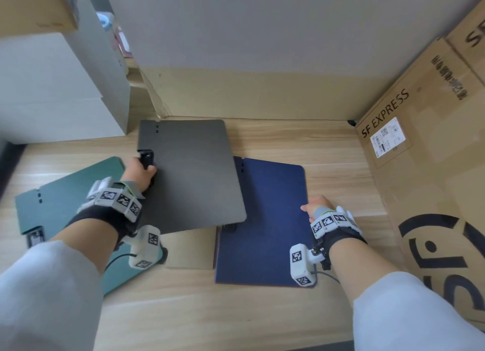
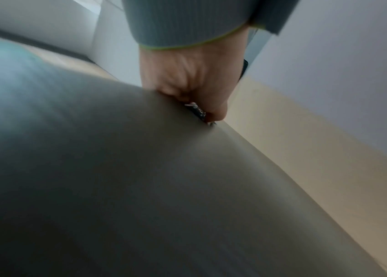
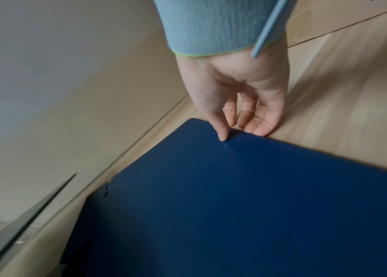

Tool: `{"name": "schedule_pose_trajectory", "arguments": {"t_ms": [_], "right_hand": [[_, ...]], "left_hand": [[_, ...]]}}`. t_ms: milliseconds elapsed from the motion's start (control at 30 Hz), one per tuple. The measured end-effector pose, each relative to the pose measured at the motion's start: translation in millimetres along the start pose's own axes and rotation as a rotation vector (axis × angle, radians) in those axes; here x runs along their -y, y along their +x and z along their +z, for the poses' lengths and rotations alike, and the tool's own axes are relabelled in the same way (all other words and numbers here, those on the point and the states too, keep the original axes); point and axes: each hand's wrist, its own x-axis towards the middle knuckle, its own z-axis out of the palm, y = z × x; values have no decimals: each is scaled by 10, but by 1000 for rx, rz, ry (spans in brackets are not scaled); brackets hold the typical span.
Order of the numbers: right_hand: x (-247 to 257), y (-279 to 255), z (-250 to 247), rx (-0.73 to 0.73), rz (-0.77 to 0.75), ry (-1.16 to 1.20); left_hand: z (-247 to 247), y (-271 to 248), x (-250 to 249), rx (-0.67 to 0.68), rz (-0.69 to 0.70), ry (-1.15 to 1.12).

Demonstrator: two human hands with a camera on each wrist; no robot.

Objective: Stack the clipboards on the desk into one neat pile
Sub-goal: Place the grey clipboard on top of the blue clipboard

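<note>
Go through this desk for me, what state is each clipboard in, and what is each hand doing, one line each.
Blue clipboard: flat on the desk.
Grey clipboard: lifted, tilted, overlapping the blue one's left side.
Green clipboard: flat on the desk, left.
Left hand: grips the grey clipboard at its clip.
Right hand: thumb on the blue clipboard's right edge, fingers beside it.

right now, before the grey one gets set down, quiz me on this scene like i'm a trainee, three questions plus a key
1. True or false: the left-hand grip holds the grey clipboard at its clip.
2. Fill in: the right-hand grip touches the edge of the ____.
3. Where is the green clipboard? A flat on the desk; B in the right-hand grip; C standing upright.
Key: 1 true; 2 blue clipboard; 3 A.
</note>
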Motion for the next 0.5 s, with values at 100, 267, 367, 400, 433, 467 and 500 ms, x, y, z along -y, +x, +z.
{"name": "schedule_pose_trajectory", "arguments": {"t_ms": [100,267,367,400,433,467,500], "right_hand": [[77,-24,42,46,3,40],[58,-122,28,104,-103,161],[-17,-136,22,121,-129,255],[-40,-166,15,143,-134,269],[-53,-189,7,164,-140,282],[-66,-210,-5,180,-142,304],[-82,-222,-15,196,-132,337]], "left_hand": [[337,-220,-169,90,81,-14],[874,-531,-375,210,109,-25],[1116,-686,-478,257,109,-16],[1181,-738,-513,269,112,-10],[1238,-784,-540,283,104,12],[1287,-831,-568,280,102,29],[1333,-864,-591,263,102,48]]}}
